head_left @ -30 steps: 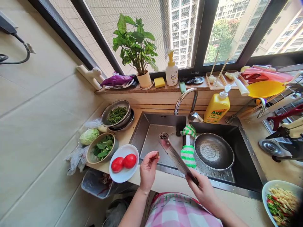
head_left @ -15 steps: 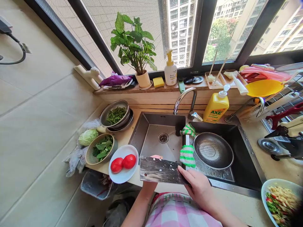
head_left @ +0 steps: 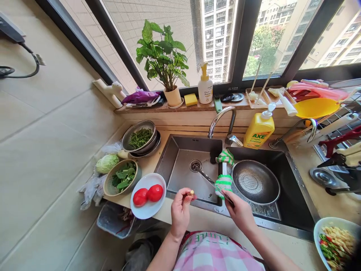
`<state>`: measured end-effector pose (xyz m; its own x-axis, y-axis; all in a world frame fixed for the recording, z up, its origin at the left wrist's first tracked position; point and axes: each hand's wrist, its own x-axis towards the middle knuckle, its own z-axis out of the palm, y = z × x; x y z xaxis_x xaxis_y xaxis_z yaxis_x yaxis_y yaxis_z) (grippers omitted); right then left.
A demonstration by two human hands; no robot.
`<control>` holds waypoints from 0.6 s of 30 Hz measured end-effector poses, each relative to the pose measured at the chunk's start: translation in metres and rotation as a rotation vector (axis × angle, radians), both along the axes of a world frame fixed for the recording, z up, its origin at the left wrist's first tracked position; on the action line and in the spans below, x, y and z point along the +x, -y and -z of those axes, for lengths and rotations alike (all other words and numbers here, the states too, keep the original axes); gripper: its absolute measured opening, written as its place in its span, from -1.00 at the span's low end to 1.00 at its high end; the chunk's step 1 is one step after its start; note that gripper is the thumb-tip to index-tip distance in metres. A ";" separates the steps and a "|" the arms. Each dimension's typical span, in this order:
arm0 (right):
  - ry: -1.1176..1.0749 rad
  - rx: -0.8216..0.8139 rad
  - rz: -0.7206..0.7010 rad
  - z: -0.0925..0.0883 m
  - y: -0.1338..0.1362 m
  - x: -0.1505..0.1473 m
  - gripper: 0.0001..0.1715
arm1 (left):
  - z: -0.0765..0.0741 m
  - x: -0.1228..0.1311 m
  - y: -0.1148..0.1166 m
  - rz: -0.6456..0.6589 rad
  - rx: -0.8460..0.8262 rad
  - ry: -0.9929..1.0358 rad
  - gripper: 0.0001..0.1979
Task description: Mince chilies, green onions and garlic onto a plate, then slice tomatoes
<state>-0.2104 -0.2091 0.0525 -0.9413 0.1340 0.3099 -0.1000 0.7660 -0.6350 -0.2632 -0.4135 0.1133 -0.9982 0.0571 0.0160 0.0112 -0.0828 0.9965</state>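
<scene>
My left hand (head_left: pixel 180 212) is closed in a pinch around a small piece of ginger (head_left: pixel 192 192), by its look, with a pale yellow cut end and a pinkish side. Its fingers hide most of the piece. My right hand (head_left: pixel 241 212) grips the dark handle of a cleaver (head_left: pixel 207 177). The blade is seen nearly edge-on, slanting up and left over the left basin of the sink (head_left: pixel 180 165), apart from my left hand. A white plate (head_left: pixel 135 212) with two peeled tomatoes (head_left: pixel 148 195) stands left of my left hand.
A frying pan (head_left: pixel 255 182) sits in the right basin. Green-striped cloths (head_left: pixel 224 184) cover parts of the divider. Bowls of greens (head_left: pixel 122 177) and beans (head_left: pixel 141 138) stand left. A faucet (head_left: pixel 221 116) arches behind; a bowl of chopped food (head_left: pixel 335 241) is at the right.
The cleaver has turned from broad side showing to nearly edge-on, its blade swinging up over the basin. My left hand has come up from behind the blade into view with the ginger piece.
</scene>
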 end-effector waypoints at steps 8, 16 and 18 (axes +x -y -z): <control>0.245 -0.354 -0.077 -0.033 0.022 0.001 -0.68 | -0.001 -0.011 -0.002 -0.012 0.078 0.222 -0.76; 0.208 -0.286 -0.028 -0.031 0.028 0.021 -0.71 | -0.001 -0.009 0.009 0.009 -0.139 0.100 -0.74; 0.101 -0.158 -0.058 -0.030 0.028 0.028 -0.73 | -0.001 -0.008 0.010 0.003 -0.119 0.094 -0.77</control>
